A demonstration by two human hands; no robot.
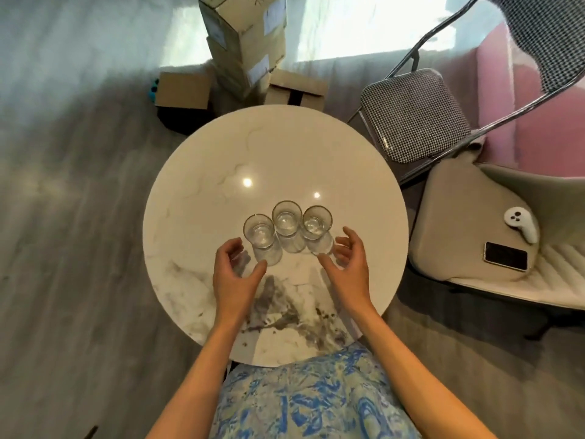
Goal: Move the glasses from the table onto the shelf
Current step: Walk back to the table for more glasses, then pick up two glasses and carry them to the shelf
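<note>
Three clear glasses with gold rims stand upright in a row on the round white marble table (196,191): a left glass (261,234), a middle glass (287,226) and a right glass (317,229). My left hand (235,270) hovers just left of and below the left glass, fingers loosely curved, holding nothing. My right hand (348,261) sits beside the right glass, thumb near its base, fingers spread and not closed on it. No shelf is in view.
Stacked cardboard boxes (243,49) stand on the floor behind the table. A houndstooth folding chair (411,115) is at the right rear. A beige seat (459,223) to the right carries a white controller (520,224) and a phone (506,256).
</note>
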